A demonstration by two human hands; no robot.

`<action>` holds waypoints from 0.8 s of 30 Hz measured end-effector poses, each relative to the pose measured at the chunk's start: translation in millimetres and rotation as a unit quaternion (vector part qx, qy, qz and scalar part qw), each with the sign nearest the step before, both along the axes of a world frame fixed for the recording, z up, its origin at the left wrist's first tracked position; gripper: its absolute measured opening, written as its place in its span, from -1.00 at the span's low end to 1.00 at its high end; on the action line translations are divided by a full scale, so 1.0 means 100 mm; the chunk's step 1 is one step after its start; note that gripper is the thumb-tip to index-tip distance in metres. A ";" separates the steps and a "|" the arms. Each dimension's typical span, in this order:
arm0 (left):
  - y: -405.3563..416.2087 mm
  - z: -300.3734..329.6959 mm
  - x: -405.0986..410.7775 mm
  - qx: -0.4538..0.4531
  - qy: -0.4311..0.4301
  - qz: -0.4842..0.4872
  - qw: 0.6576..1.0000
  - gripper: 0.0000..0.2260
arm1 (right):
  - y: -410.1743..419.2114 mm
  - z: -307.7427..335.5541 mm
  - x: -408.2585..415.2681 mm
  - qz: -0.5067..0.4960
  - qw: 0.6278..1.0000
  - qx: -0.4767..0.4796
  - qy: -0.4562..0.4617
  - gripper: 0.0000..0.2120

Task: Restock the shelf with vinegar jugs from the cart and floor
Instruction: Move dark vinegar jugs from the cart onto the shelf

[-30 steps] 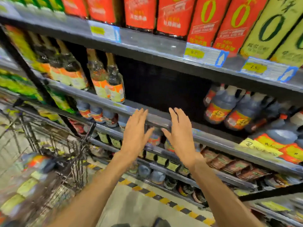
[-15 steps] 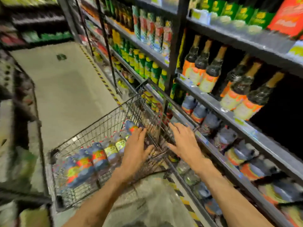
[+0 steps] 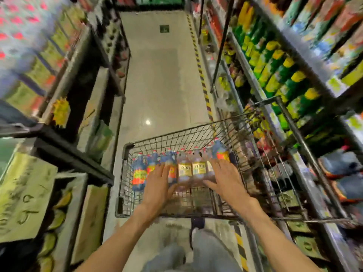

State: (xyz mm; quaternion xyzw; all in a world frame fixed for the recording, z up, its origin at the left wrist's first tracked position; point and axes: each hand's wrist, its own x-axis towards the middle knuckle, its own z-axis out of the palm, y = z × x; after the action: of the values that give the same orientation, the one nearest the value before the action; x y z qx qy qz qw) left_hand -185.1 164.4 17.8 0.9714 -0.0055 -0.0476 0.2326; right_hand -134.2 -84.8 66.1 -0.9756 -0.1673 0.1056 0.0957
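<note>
A wire shopping cart point(image 3: 125, 173) stands in the aisle in front of me. Several vinegar jugs point(image 3: 184, 169) with red caps lie in a row across its far half, dark blue ones at the left and brownish ones with yellow labels in the middle. My left hand point(image 3: 159, 179) hovers over the blue jugs with fingers spread and straight. My right hand point(image 3: 225, 177) reaches over the brownish jugs, fingers also straight. Neither hand grips a jug. More dark jugs point(image 3: 341, 163) sit on the shelf at the right.
Stocked shelves point(image 3: 275, 75) run along the right side, close against the cart. Other shelving point(image 3: 64, 79) and cardboard boxes point(image 3: 23, 195) line the left. The tiled aisle floor point(image 3: 163, 75) stretches ahead, with a yellow-black striped line point(image 3: 202, 79) along the right shelf base.
My view has swung left from the shelf to look down the aisle and into the cart. Both hands have moved from the shelf edge to above the jugs in the cart.
</note>
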 end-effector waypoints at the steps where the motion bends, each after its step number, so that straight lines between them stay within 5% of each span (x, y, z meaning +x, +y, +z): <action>1: 0.05 -0.06 0.06 0.017 0.015 0.009 1.000 -0.37 | 0.02 -0.05 0.11 0.012 1.000 0.006 0.010 -0.22; 10: 0.25 -0.69 0.60 0.042 0.132 0.132 0.981 -0.34 | 0.11 -0.64 1.03 0.096 0.990 0.003 0.108 -0.22; 18: 0.51 -1.37 1.01 -0.036 0.244 0.277 0.929 -0.34 | 0.13 -1.36 1.37 0.091 0.977 -0.014 0.192 -0.26; 24: 0.66 -1.93 1.26 -0.038 0.298 0.380 0.875 -0.07 | 0.00 -1.68 1.28 0.052 0.976 0.020 0.211 -0.31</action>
State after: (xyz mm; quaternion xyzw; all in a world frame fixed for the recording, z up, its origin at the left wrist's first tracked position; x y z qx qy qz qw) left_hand -58.9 230.8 -175.0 0.8289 0.4317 -0.2430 0.2597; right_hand -5.9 -85.3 -102.2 -0.9193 -0.1957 0.3102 0.1430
